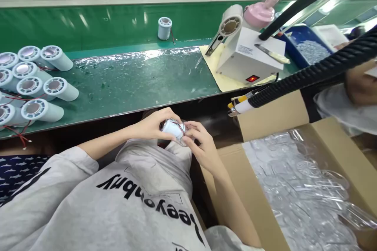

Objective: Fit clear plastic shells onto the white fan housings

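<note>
We are holding a small white cylinder over our lap just below the workbench edge, left hand cupping it from above and right hand pinching its end, apparently keeping it close for fingertip work.

I read "Jeeyonbuy"-ish print, upside down | on grey sweatshirt below my hands | box labels illegible
</note>
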`<control>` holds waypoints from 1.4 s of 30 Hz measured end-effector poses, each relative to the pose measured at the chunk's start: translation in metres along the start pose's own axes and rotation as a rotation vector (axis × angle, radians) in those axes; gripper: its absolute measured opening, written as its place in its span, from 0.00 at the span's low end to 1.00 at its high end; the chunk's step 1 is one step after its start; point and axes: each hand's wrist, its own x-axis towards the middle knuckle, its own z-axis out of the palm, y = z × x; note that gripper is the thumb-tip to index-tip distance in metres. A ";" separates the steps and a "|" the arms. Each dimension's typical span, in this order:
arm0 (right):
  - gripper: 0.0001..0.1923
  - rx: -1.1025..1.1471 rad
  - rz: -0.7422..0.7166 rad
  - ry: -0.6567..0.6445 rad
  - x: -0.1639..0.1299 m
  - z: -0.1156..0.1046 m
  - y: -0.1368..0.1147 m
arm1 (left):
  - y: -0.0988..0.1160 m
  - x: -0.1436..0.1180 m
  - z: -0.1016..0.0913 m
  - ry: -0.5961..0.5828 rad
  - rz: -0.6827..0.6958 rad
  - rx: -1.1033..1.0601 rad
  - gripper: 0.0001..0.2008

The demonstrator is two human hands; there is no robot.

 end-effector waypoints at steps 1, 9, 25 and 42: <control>0.12 0.038 0.019 0.038 0.000 0.001 -0.001 | -0.005 -0.001 0.002 0.013 0.024 -0.017 0.27; 0.19 0.460 0.271 0.143 -0.001 0.005 0.011 | -0.027 -0.005 0.010 -0.120 0.104 -0.122 0.31; 0.21 0.290 0.038 0.034 -0.028 0.006 0.013 | -0.003 -0.013 0.007 -0.142 -0.045 -0.466 0.36; 0.28 0.590 0.280 -0.033 -0.023 0.000 0.000 | 0.003 -0.015 0.004 -0.159 0.048 -0.321 0.35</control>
